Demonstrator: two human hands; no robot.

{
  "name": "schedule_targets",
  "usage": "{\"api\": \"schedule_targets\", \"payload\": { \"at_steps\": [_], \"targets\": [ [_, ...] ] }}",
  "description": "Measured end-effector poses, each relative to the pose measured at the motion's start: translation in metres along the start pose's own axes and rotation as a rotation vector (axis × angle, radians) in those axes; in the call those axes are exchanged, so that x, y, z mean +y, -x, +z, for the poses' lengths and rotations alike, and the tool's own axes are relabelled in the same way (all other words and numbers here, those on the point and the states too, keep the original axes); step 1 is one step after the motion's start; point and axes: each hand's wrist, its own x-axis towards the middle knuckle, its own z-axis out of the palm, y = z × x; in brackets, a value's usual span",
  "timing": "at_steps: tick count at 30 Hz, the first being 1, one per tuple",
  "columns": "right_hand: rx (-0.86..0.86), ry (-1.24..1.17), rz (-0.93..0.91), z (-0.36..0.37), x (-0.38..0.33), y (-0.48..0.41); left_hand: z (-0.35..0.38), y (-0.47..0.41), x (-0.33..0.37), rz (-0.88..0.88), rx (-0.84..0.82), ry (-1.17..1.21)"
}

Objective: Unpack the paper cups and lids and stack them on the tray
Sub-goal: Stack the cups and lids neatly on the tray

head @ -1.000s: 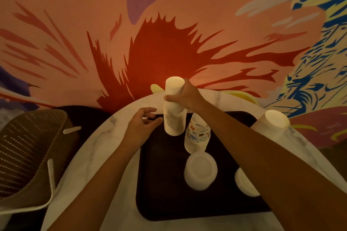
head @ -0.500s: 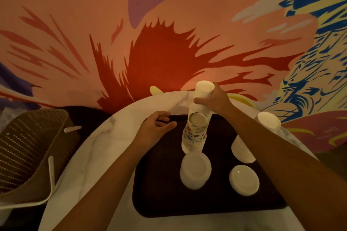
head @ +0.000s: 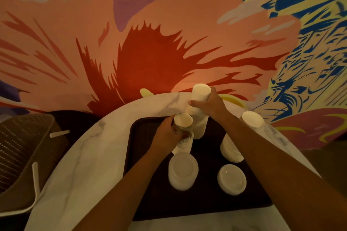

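Grips with the right hand [head: 208,106] a tall stack of plain white paper cups [head: 201,125], thumb and fingers curled round its upper half, closed end uppermost. Holds it upright over the far part of the dark rectangular tray [head: 142,137]; cannot tell whether its foot rests on the tray.

Clasps with the left hand [head: 166,135] a shorter stack of printed paper cups [head: 185,141], fingers wrapped round the topmost cup, pale open mouth facing up. Has this printed stack standing on the tray, just in front of the white one and slightly to its left. Overlapping in view, so cannot tell whether the two stacks touch.

Nearer on the tray, apart from both hands: a thick stack of round white lids [head: 183,170], just this side of the printed cups. To its right, a lower stack of round white lids [head: 231,179], the two piles near each other but not touching.

At the tray's right part, a second tall stack of white paper cups [head: 251,121], foot on the tray, top leaning rightward in view, middle hidden behind the right forearm.

Beneath the tray, a round white marble-patterned table [head: 93,155]. Left of the table, a brown perforated chair [head: 24,146] with a pale frame. Behind everything, a painted wall [head: 150,43] in pink, red, blue and yellow.
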Motion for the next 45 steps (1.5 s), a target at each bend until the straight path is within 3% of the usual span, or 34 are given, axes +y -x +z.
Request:
{"api": "schedule_targets", "payload": {
  "at_steps": [5, 13, 32, 45],
  "targets": [
    [-0.001, 0.040, 0.010, 0.000, -0.002, 0.002, -0.022, -0.003, -0.008, 0.032, 0.077, -0.058],
    [-0.028, 0.059, -0.026, 0.004, 0.001, 0.022, -0.063, -0.010, -0.022, -0.062, 0.112, -0.114],
    [-0.112, 0.054, -0.104, 0.005, 0.014, 0.046, -0.073, -0.005, -0.023, -0.096, 0.021, -0.138],
    [-0.076, 0.058, -0.100, -0.003, 0.017, 0.048, -0.071, -0.005, -0.022, -0.089, 0.027, -0.147]
  ]
}}
